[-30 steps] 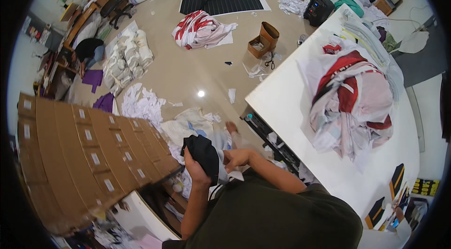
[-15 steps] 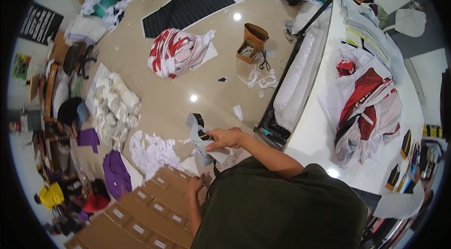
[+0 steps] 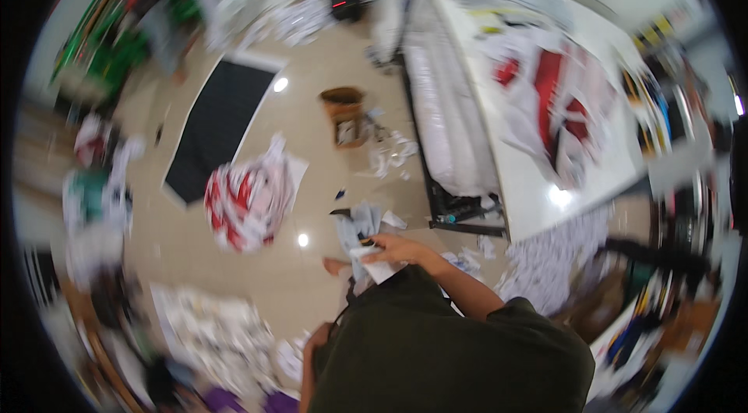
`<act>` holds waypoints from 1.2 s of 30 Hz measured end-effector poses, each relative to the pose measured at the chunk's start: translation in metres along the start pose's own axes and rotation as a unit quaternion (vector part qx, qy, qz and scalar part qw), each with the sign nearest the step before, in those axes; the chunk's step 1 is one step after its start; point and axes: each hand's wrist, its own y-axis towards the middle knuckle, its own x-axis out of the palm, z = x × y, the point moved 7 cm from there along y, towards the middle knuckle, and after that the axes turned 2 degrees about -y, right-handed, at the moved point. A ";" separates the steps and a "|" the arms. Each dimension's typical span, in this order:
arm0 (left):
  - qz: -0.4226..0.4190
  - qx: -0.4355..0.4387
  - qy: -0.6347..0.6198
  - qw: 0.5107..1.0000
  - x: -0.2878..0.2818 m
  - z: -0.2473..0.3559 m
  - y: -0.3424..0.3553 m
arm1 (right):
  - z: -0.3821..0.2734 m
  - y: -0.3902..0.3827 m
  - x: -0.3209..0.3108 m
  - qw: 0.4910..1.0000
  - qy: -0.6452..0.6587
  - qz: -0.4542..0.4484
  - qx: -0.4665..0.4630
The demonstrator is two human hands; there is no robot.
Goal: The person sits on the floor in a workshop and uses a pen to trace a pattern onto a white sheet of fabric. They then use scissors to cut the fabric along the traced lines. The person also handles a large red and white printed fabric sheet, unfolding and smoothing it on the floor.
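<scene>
My right hand [image 3: 395, 249] grips a bundle of pale grey cloth [image 3: 360, 222] with black parts and a white piece hanging below, in front of my body. My left hand [image 3: 315, 339] is low at the left side of my dark green shirt [image 3: 444, 354], blurred and partly hidden, so its fingers cannot be made out. My bare foot [image 3: 333, 265] shows on the tiled floor beside the held cloth.
A white table [image 3: 530, 210] with red-and-white fabric stands at right. On the floor lie a red-and-white fabric bundle [image 3: 241, 202], a black sheet [image 3: 210, 125], a brown box [image 3: 341, 109] and white scraps [image 3: 389, 152]. A person [image 3: 160, 31] stands at the upper left.
My view has swung leftward, away from the stacked cartons, and is blurred. My left hand has let go of the cloth and dropped to my side; my right hand holds it out in front.
</scene>
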 end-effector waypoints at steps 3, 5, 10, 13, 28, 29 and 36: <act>0.016 0.007 0.066 0.998 -0.043 -0.046 0.017 | -0.035 0.006 0.018 1.000 0.004 0.013 -0.005; -0.030 -0.068 0.114 0.991 -0.089 0.017 0.057 | -0.041 0.008 0.008 0.994 0.092 0.033 -0.043; 0.049 0.190 0.016 0.980 -0.183 0.230 0.112 | -0.094 0.008 -0.025 0.965 0.227 -0.024 -0.127; -0.164 0.209 -0.082 0.961 -0.186 0.322 0.149 | -0.120 0.009 -0.080 0.939 0.310 -0.018 -0.148; 0.179 0.126 -0.342 0.914 -0.201 0.426 0.298 | -0.159 0.046 -0.307 0.977 -0.065 0.182 -0.093; 0.231 0.131 -0.343 0.901 -0.213 0.424 0.291 | -0.167 0.051 -0.318 0.981 -0.040 0.154 -0.112; 0.401 0.076 -0.391 0.825 -0.309 0.374 0.243 | -0.157 0.101 -0.636 0.706 -0.405 0.554 -0.176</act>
